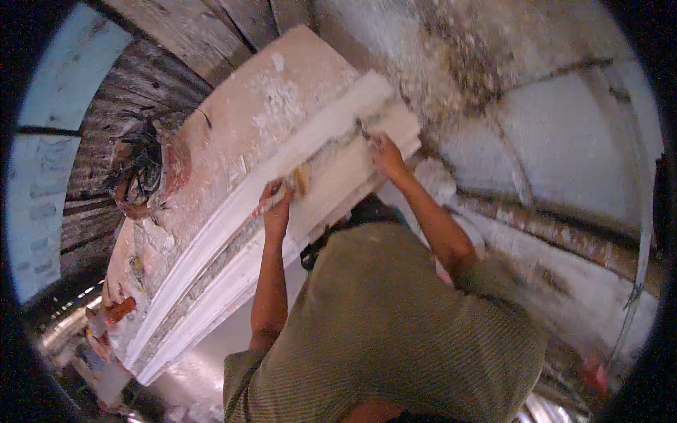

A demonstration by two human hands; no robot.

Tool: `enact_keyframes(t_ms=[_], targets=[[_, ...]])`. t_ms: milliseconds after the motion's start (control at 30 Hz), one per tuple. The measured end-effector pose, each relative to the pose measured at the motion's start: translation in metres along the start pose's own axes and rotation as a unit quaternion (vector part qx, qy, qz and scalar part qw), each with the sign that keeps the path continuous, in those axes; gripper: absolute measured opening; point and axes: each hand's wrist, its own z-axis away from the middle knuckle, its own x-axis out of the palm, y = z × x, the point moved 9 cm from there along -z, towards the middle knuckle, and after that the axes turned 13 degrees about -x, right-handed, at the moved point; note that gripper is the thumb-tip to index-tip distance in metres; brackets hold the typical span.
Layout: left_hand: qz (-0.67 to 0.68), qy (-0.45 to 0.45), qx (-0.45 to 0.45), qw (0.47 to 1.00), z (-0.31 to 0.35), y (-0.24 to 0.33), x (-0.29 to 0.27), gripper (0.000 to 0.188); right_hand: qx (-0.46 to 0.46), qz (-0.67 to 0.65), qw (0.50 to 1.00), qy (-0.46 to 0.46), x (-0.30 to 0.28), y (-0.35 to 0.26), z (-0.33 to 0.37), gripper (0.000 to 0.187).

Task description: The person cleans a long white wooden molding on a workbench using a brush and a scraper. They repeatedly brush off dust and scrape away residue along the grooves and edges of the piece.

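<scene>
Two long white moulding strips (211, 236), seemingly plaster, lie side by side across a pinkish board (233, 120). Between them runs a grey, rough-edged groove (331, 149). My left hand (277, 196) is closed around the pale handle of a brush (302, 180), whose yellowish bristles are close to the groove. Farther up to the right, my right hand (386, 155) pinches a small, thin tool with a dark tip (362, 128). That tip is at the groove near the strips' far end; the tool's exact kind is too blurred to make out.
On the board's left side sits a round reddish-brown container (134, 197) with dark tangled stuff in it. A red-orange block (121, 309) lies at the lower left. White smears (278, 99) mark the board. A stained wall (550, 134) stands at the right.
</scene>
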Motion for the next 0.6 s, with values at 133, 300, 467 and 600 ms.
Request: enact_keyframes(t_ms=[133, 300, 467, 600], targets=[[0.015, 0.015, -0.036, 0.999, -0.007, -0.006, -0.013, 0.03, -0.029, 0.021, 0.993, -0.109, -0.001, -0.007, -0.015, 0.036], [0.106, 0.067, -0.035, 0.992, 0.004, 0.024, -0.007, 0.028, -0.094, 0.087, 0.964, -0.233, -0.037, -0.055, -0.068, 0.025], [0.206, 0.152, -0.078, 0.964, 0.02, 0.004, 0.035, 0.029, -0.287, 0.141, 0.893, -0.317, -0.057, -0.024, -0.139, 0.026], [0.312, 0.24, -0.125, 0.911, 0.055, -0.011, 0.069, 0.031, -0.198, 0.121, 0.878, -0.418, -0.085, -0.013, -0.175, 0.027]])
